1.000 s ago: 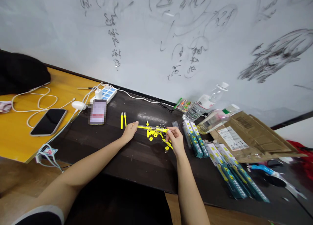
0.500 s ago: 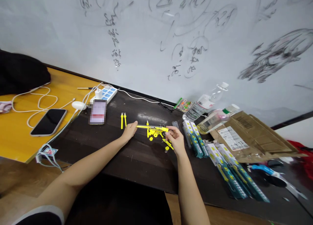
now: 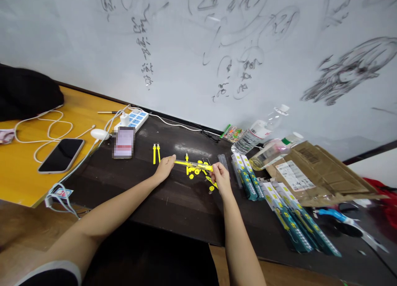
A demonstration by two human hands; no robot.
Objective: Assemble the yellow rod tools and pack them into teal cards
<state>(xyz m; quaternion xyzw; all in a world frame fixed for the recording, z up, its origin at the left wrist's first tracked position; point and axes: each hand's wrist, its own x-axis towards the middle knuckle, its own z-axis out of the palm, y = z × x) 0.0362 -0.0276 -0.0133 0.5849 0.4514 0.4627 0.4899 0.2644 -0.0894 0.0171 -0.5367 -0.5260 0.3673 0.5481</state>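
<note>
A tubular spring scale (image 3: pixel 192 165), a clear tube with yellow parts inside, is held nearly level above the dark table. My left hand (image 3: pixel 165 169) is closed around its left end. At the right end, the fingers of my right hand (image 3: pixel 221 178) pinch its yellow end piece. Beneath and just behind it lie small yellow round caps (image 3: pixel 197 171), yellow pieces and wire hooks, partly hidden by the tube. Two yellow rods with metal tips (image 3: pixel 154 154) lie side by side to the left. Several clear tubes (image 3: pixel 222 161) lie beyond my right hand.
Several green-and-white boxes (image 3: pixel 293 219) line the right side, near a cardboard parcel (image 3: pixel 331 170), a water bottle (image 3: pixel 251 135) and scissors (image 3: pixel 350 226). A propped phone (image 3: pixel 124 143), a power strip (image 3: pixel 136 118) and a flat phone (image 3: pixel 62 155) with cables are on the left.
The right end of the spring scale has dropped slightly, and my right hand has come down a little and closed more around it. My left hand has barely shifted.
</note>
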